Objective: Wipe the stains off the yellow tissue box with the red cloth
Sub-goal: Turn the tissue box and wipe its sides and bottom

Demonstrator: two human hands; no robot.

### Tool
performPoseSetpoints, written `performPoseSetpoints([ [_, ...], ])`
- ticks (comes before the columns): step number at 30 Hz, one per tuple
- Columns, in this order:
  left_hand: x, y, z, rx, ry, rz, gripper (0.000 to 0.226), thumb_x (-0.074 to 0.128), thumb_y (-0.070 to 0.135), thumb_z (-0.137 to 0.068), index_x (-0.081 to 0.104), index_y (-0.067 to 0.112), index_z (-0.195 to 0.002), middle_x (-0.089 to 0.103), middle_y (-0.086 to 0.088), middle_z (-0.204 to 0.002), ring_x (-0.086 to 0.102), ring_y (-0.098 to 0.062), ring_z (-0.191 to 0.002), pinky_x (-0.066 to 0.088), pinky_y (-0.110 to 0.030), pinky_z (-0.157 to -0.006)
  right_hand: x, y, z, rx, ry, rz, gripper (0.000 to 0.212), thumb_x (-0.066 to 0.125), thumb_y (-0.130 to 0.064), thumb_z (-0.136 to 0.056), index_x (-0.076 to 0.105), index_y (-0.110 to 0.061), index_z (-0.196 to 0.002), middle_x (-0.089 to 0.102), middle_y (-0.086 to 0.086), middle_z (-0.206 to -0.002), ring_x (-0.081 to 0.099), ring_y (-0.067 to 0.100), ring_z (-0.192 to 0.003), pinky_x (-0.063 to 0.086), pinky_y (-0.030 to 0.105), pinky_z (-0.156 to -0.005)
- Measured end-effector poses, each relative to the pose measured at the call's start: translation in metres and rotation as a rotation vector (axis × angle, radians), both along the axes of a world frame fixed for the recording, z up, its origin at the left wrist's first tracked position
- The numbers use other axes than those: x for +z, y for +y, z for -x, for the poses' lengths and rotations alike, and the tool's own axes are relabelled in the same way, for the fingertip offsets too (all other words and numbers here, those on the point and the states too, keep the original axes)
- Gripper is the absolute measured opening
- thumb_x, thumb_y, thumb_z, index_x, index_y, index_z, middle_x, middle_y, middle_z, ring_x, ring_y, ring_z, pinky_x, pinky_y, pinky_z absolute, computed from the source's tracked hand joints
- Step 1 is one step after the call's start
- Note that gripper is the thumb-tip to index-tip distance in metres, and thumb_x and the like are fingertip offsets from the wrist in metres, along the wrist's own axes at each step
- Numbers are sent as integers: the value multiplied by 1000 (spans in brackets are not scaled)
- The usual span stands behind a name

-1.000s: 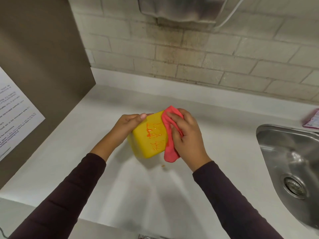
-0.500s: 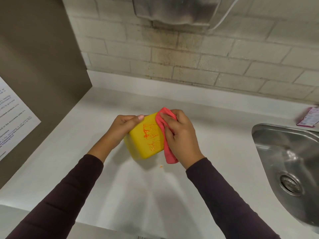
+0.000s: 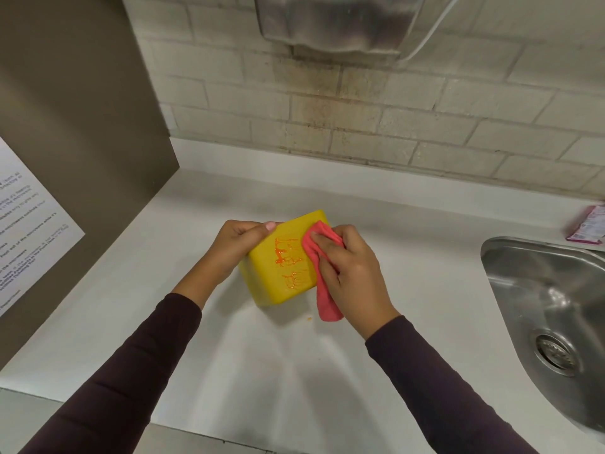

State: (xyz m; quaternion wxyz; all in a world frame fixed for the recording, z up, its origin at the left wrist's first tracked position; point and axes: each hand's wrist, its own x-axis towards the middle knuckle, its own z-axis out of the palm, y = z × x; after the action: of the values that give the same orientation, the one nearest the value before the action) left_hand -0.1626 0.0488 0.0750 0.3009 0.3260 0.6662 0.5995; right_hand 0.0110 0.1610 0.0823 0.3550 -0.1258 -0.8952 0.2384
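The yellow tissue box [image 3: 275, 283] is tilted above the white counter [image 3: 262, 371], its broad face turned up toward me. Orange stains [image 3: 288, 257] streak that face in dribbled lines. My left hand [image 3: 239, 247] grips the box's left side, thumb along the top edge. My right hand [image 3: 353, 273] holds the red cloth [image 3: 319, 257] bunched under its fingers and presses it against the box's right edge, just beside the stains. A tail of the cloth hangs down past the box's lower right corner.
A steel sink [image 3: 550, 306] with a drain is set into the counter at the right. A pink packet [image 3: 586, 226] lies behind it. A brown panel with a printed notice [image 3: 29, 231] stands left. A metal dispenser [image 3: 327, 21] hangs on the brick wall.
The box and both hands stay together at the counter's middle. My right hand has slid the cloth slightly across the box's right edge; the orange stains still show.
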Motion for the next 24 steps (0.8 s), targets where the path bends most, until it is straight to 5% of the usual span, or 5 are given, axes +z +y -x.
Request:
performPoseSetpoints([
  [2, -1, 0, -1, 10, 4, 1, 37, 57, 40, -78, 74, 9, -88, 71, -1, -75, 63, -13, -74, 49, -23, -73, 8, -2, 13, -41, 15, 19, 28, 58, -6, -90, 64, -9, -118, 57, 11, -98, 57, 23, -84, 49, 33, -74],
  [5, 0, -1, -2, 46, -12, 0, 25, 56, 40, -81, 76, 25, -83, 66, -15, -84, 62, -19, -78, 48, -28, -76, 15, -5, 23, -58, 14, 16, 29, 56, -6, -90, 63, -8, -118, 57, 13, -97, 57, 24, -83, 49, 33, -73],
  [9, 2, 2, 0, 79, -31, -9, 26, 52, 30, -91, 76, 33, -81, 67, -14, -84, 63, -22, -81, 49, -32, -80, 10, -12, 15, -3, -26, -36, 28, 60, -6, -89, 64, -6, -117, 58, 16, -94, 58, 30, -80, 49, 42, -71],
  [16, 0, 3, 3, 99, -67, 25, 30, 57, 45, -75, 75, 21, -78, 65, -7, -69, 62, -16, -70, 48, -30, -75, 6, -5, -1, -42, -43, -29, 27, 62, -4, -87, 67, -5, -113, 58, 17, -90, 58, 30, -75, 49, 36, -69],
  [24, -3, 3, -1, 143, -69, 39, 36, 59, 44, -80, 69, 10, -82, 64, -9, -75, 61, -20, -75, 48, -33, -79, 21, -14, 27, -51, -11, -22, 25, 60, -10, -89, 67, -3, -112, 55, 16, -87, 56, 30, -72, 46, 33, -66],
])
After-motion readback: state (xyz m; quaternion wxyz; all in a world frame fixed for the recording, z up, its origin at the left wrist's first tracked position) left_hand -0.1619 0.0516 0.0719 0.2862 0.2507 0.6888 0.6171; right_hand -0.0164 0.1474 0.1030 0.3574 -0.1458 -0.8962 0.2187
